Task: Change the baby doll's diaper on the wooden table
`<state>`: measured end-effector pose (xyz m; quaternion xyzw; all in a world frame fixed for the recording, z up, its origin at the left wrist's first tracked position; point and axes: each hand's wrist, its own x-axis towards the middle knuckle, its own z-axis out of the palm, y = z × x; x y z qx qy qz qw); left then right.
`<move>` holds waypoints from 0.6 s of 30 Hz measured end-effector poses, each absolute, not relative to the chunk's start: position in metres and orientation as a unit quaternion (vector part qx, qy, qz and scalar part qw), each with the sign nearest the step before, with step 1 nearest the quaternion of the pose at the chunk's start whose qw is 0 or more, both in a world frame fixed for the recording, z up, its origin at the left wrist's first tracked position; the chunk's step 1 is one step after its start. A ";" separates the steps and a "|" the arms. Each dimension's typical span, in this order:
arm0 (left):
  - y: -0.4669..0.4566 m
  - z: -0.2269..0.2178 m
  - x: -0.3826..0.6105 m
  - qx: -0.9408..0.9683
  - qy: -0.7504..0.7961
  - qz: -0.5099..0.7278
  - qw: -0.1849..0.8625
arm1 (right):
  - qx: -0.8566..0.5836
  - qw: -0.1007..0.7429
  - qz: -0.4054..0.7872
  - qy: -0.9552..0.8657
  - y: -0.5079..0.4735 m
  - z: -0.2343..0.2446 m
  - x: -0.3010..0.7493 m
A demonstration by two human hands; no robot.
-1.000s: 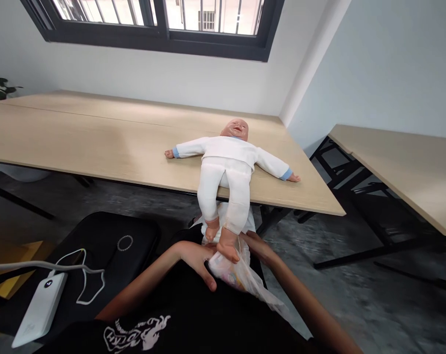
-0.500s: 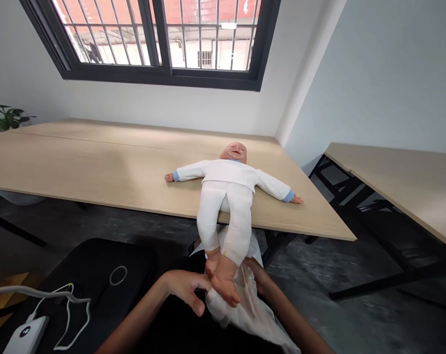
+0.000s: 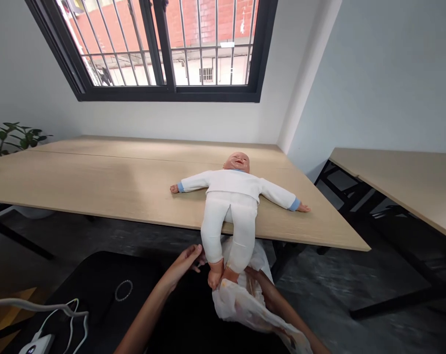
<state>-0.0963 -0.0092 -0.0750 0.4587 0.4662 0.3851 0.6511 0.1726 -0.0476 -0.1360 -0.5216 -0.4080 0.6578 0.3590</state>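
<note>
A baby doll in a white top with blue cuffs and white trousers lies face up on the wooden table. Its legs hang over the front edge, feet towards me. Thin, whitish, see-through crumpled material, cloth or plastic, covers one foot and drapes over my right forearm. My left hand is just left of the doll's lower leg, its fingers loosely bent and apart, with nothing visible in them. At the other side, my right hand reaches behind the doll's ankle and the thin material; its fingers are hidden.
A black padded seat at lower left bears a ring-shaped mark, white cables and a white device. Another table stands at the right. A barred window and a plant are at the back.
My left hand has drawn back from the doll's feet, up and left beside the leg. The thin material now covers the foot that was bare. The view has tilted slightly up.
</note>
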 end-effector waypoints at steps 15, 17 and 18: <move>0.005 -0.074 -0.027 0.265 0.111 0.364 0.886 | -0.465 0.480 0.702 -0.247 -0.055 -0.118 0.163; 0.001 -0.075 -0.022 0.256 0.081 0.355 0.895 | -0.473 0.472 0.696 -0.262 -0.055 -0.121 0.164; -0.001 -0.075 -0.019 0.249 0.069 0.356 0.898 | -0.481 0.465 0.693 -0.269 -0.055 -0.121 0.164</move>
